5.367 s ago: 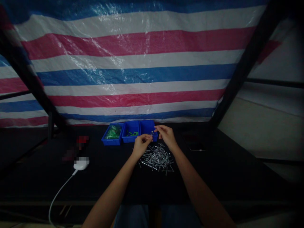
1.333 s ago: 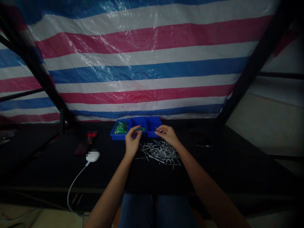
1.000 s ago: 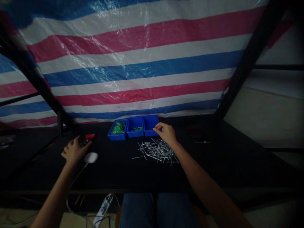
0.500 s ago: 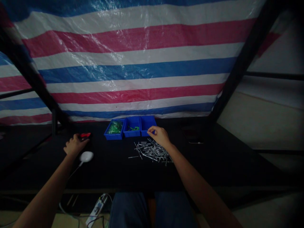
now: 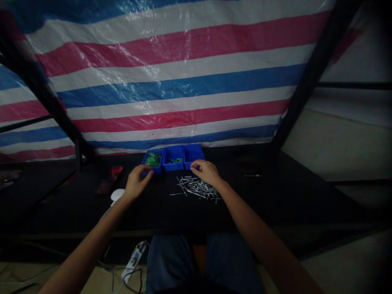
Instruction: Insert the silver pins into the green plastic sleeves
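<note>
My left hand (image 5: 137,181) hovers in front of the left blue bin (image 5: 157,169), thumb and fingers apart with nothing between them. That bin holds a green bagged mass (image 5: 152,159). Small green pieces (image 5: 175,160) lie in the middle blue bin (image 5: 173,166). My right hand (image 5: 207,171) is at the front edge of the right blue bin (image 5: 194,152), thumb and forefinger pinched together; anything between them is too small to make out. Under and beside it a pile of thin silver rivet-like pins (image 5: 197,188) is spread on the black table (image 5: 171,216).
A red and black object (image 5: 112,177) and a white round device (image 5: 117,194) with a cable are on the left. A dark phone-like object (image 5: 251,168) lies at the right. Behind hangs a striped sheet (image 5: 183,90) between black posts. A power strip (image 5: 134,259) is below.
My left hand has left the red object and moved right, to the front of the left bin. My right hand stays near the right bin, still pinched. The view has shifted slightly.
</note>
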Demonstrator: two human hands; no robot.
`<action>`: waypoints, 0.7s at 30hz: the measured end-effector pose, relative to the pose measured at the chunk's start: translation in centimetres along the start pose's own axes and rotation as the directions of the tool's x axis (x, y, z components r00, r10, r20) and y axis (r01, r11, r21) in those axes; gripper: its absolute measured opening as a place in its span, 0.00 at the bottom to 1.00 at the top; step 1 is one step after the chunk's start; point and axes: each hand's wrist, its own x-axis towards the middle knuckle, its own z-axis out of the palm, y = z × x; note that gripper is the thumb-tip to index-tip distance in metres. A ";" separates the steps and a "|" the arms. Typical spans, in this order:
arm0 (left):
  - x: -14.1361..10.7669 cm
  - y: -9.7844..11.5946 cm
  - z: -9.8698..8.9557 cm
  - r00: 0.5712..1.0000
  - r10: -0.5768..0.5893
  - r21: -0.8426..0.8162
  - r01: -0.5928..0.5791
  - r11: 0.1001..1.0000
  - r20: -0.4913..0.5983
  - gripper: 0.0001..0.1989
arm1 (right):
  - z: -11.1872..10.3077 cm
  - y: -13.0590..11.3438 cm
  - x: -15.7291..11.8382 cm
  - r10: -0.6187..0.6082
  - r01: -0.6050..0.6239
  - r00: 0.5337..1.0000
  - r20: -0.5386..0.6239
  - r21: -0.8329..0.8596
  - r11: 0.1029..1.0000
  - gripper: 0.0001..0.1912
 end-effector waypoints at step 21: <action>0.3 8.0 8.6 1.000 0.022 -0.510 -0.023 0.860 -0.007 0.12 | 0.1 0.2 0.0 0.047 -0.036 0.994 -0.094 0.116 0.993 0.13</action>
